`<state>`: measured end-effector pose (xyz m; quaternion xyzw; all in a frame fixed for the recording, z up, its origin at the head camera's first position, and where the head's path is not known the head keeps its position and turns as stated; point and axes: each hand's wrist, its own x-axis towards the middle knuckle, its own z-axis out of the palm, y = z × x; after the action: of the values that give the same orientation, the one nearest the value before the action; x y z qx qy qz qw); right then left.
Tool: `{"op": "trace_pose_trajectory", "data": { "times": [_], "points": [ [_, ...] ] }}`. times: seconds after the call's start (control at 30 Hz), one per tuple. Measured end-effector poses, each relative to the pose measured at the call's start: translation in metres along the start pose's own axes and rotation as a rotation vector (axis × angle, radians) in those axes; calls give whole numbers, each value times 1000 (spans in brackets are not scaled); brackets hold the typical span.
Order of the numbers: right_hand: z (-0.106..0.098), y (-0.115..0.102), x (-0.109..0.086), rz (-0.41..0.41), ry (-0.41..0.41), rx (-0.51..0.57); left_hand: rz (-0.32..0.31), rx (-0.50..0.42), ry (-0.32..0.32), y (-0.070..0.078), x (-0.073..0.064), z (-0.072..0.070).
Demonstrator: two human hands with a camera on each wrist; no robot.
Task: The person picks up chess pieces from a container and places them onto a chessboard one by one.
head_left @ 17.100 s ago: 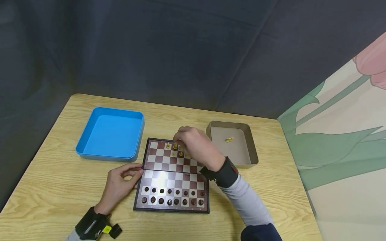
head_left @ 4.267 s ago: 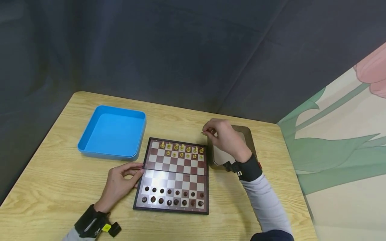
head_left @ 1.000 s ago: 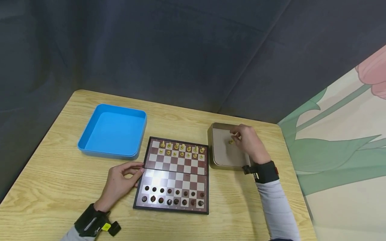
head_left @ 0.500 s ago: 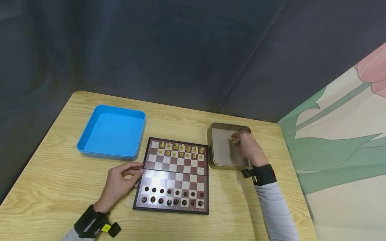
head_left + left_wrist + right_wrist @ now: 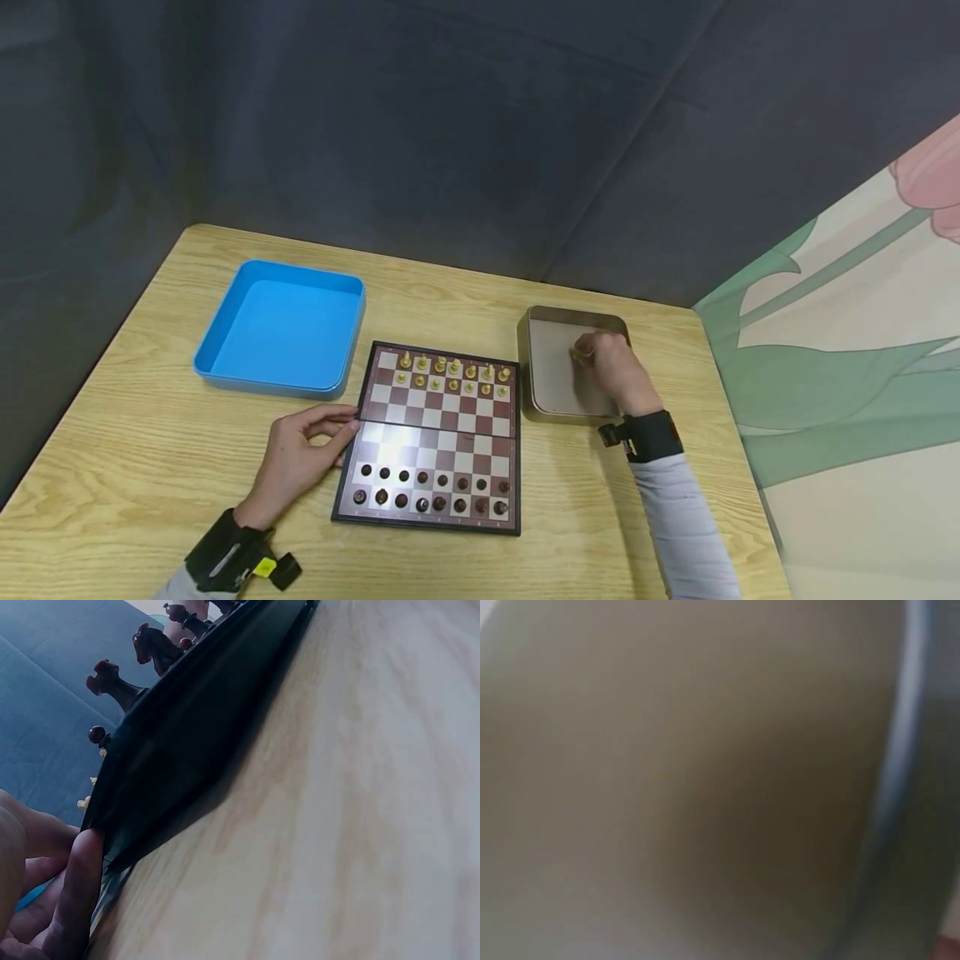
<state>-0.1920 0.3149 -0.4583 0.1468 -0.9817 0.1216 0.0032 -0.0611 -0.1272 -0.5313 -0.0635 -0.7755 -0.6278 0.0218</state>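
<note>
On the table lies an open folding chessboard (image 5: pixel 417 435). Dark chess pieces (image 5: pixel 422 504) fill its two near rows, and yellow chess pieces (image 5: pixel 453 366) stand in two rows at the far side. My left hand (image 5: pixel 298 452) holds the board's left edge near the fold, thumb and fingertips at the rim. The left wrist view shows a dark knight (image 5: pixel 154 649) and rook (image 5: pixel 114 684) above that edge. Inside the beige tin (image 5: pixel 551 385), my right hand (image 5: pixel 617 371) pinches a small yellow chess piece (image 5: pixel 577 354), its kind too small to tell. The right wrist view is blurred.
A blue tray (image 5: pixel 281 337) stands at the back left of the wooden table (image 5: pixel 150 417). A dark cloth (image 5: pixel 420 142) hangs behind the table's far edge. At right is a surface with a flower pattern (image 5: pixel 847 367).
Over the longer span, more yellow pieces came onto the board's far rows. In the last second, my right hand lowered in the tin, its fingertips closing on the yellow piece. My left hand stayed put.
</note>
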Motion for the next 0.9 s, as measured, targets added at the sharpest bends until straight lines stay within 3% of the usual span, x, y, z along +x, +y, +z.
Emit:
{"op": "trace_pose_trajectory", "data": {
  "times": [0.4, 0.7, 0.9],
  "points": [
    [5, 2, 2, -12, 71, -41, 11, 28, 1, 5, -1, -1],
    [1, -1, -1, -19, 71, -32, -17, 30, 8, 0, -1, 1],
    [-5, -2, -1, -47, 98, -24, 5, 29, -1, 1, 0, 0]
  ]
}}
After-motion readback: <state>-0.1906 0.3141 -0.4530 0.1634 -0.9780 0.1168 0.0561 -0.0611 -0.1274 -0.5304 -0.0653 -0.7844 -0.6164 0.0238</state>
